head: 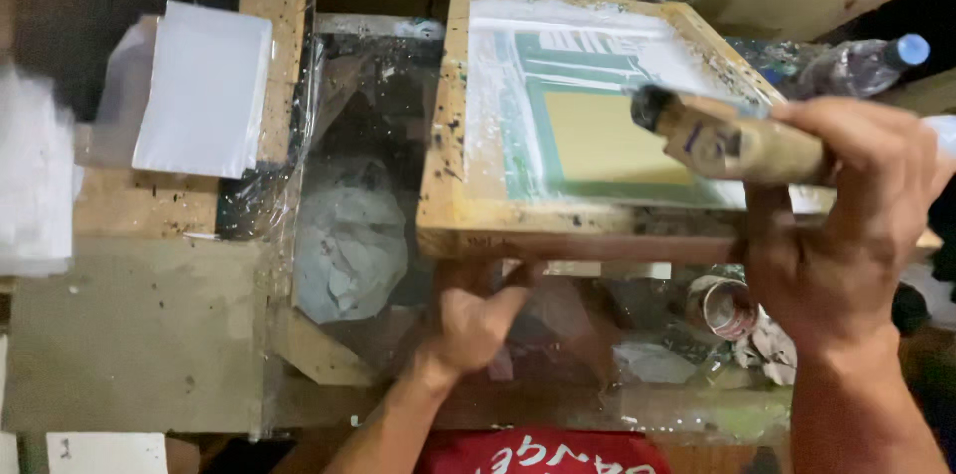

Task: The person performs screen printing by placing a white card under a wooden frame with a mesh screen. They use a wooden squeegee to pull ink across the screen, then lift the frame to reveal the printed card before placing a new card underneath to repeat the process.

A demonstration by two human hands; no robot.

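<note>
Here our right hand [846,225] grips the squeegee handle [732,140]; our left hand [478,320], fingers spread wide, lifts the wooden screen frame [443,165].

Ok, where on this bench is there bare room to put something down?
The flat brown board at the near left, below the white paper stack, is bare. The middle is filled by crumpled plastic. Under the wooden screen frame, the left hand and a tape roll with scraps crowd things. The right hand grips the squeegee.
</note>
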